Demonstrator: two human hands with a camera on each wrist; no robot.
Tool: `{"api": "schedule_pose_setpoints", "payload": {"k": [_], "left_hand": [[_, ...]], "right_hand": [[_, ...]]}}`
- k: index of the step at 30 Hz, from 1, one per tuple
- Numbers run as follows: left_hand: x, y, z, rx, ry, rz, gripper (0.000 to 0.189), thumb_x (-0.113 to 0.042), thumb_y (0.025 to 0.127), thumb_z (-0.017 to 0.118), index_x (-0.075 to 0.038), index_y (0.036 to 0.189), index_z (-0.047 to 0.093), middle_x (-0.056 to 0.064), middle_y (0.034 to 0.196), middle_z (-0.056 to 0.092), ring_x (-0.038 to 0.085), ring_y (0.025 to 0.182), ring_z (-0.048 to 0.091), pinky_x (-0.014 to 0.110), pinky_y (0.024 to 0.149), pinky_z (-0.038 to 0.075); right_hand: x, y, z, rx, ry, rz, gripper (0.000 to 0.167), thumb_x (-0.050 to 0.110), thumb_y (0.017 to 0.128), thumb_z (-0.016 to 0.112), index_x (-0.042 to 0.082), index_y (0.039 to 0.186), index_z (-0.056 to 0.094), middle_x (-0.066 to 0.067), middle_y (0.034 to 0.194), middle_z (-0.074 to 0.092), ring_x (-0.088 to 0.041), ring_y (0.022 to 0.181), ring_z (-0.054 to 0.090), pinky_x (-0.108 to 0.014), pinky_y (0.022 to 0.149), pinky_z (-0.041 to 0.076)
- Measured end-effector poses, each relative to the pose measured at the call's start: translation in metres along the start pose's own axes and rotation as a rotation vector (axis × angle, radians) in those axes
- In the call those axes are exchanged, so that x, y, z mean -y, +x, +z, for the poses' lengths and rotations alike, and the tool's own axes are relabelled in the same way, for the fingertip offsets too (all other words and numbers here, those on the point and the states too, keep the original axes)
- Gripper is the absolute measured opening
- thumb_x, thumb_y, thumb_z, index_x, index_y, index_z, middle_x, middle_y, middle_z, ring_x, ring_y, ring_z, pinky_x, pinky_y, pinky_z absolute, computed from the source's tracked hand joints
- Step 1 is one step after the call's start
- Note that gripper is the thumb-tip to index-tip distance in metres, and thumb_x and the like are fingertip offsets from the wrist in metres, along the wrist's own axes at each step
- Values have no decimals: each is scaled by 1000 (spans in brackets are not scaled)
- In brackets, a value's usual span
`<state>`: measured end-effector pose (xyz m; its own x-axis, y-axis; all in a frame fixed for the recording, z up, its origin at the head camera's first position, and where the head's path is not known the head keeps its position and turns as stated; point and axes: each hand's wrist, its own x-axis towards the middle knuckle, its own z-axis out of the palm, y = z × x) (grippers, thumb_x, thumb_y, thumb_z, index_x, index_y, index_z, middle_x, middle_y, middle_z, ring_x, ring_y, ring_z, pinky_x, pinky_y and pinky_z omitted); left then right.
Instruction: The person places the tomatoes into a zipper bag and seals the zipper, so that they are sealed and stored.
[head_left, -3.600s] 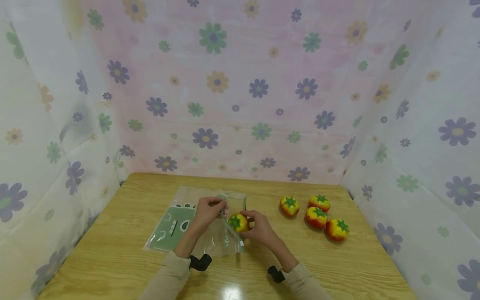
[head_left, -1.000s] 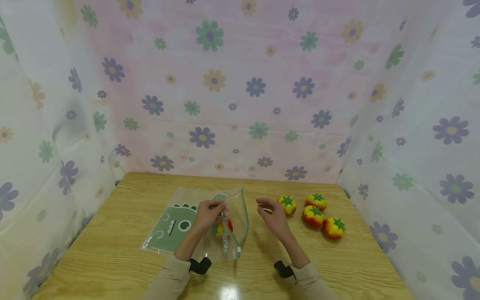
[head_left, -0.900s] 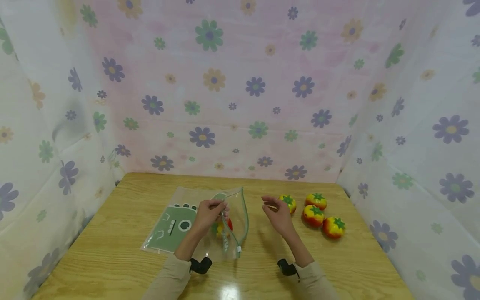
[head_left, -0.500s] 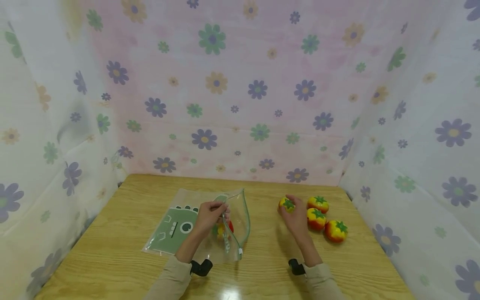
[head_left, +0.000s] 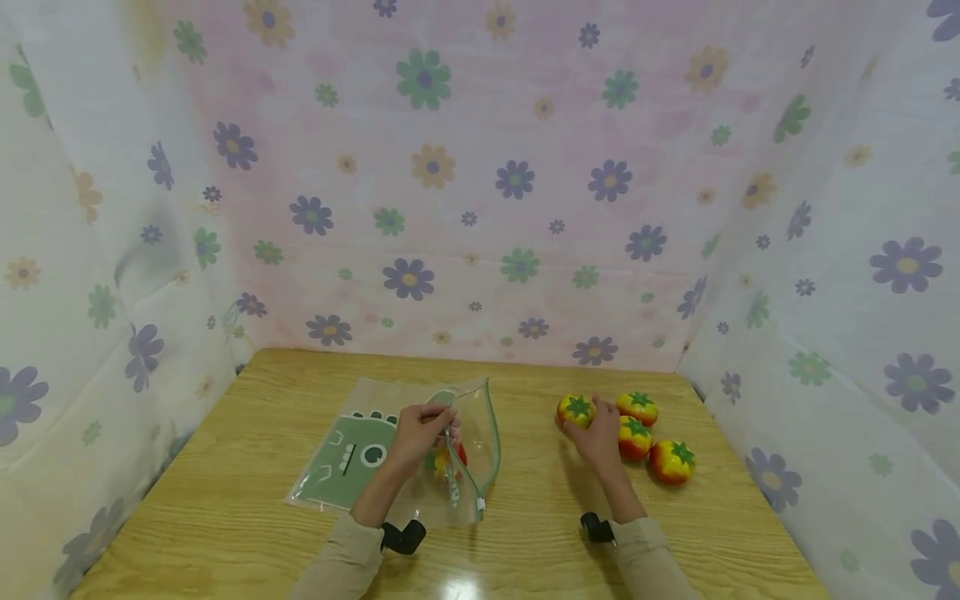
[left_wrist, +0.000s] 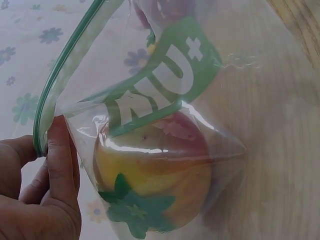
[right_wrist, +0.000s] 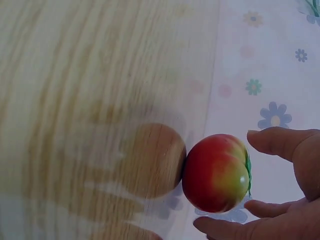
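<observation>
My left hand (head_left: 420, 429) pinches the green-edged rim of a clear zip bag (head_left: 326, 471) printed with a green monster face, holding its mouth apart. Inside the bag lies one yellow and red toy tomato (left_wrist: 160, 175) with a green star-shaped top, seen through the plastic in the left wrist view. My right hand (head_left: 600, 437) is at another toy tomato (head_left: 576, 410) on the wooden table. In the right wrist view its thumb and fingers (right_wrist: 225, 229) are spread on either side of that tomato, the thumb apart from its skin.
Beside my right hand stand more toy tomatoes: one at the back (head_left: 637, 408), one partly behind the hand (head_left: 635, 439) and one at the right (head_left: 672, 462). A white zip slider (head_left: 481, 503) sits at the bag's near corner. Flowered cloth (head_left: 480, 208) encloses the table.
The tomato my right hand held at the bag's mouth is now inside the bag. My right hand has moved right to the nearest loose tomato. My left hand keeps its pinch.
</observation>
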<state>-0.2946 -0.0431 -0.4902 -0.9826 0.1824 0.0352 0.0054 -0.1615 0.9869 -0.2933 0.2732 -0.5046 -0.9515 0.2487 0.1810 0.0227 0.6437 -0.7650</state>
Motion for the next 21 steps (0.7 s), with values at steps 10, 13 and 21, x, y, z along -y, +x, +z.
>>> {"api": "schedule_pose_setpoints", "payload": {"k": [10,13,21], "left_hand": [[2,0,-1,1,-7,-11,34,-13,102,63,19,115,64,6,81,73,11,66,69,20,59,56],[2,0,-1,-1,1,-9,34,-13,102,63,18,116,64,6,82,73,11,66,69,19,58,55],[2,-1,1,1,13,-8,32,-12,101,64,17,115,65,12,86,74,11,67,69,18,58,53]], "right_hand": [[-4,9,4,21,-11,43,75,12,94,70,-16,149,28,-42,149,29,-54,135,35,-64,116,31],[-4,12,5,-7,-7,21,70,10,93,71,-18,145,35,-42,144,38,-54,132,40,-64,114,35],[-11,16,10,-40,42,24,63,9,89,77,-15,139,46,-38,138,48,-50,128,48,-61,111,40]]}}
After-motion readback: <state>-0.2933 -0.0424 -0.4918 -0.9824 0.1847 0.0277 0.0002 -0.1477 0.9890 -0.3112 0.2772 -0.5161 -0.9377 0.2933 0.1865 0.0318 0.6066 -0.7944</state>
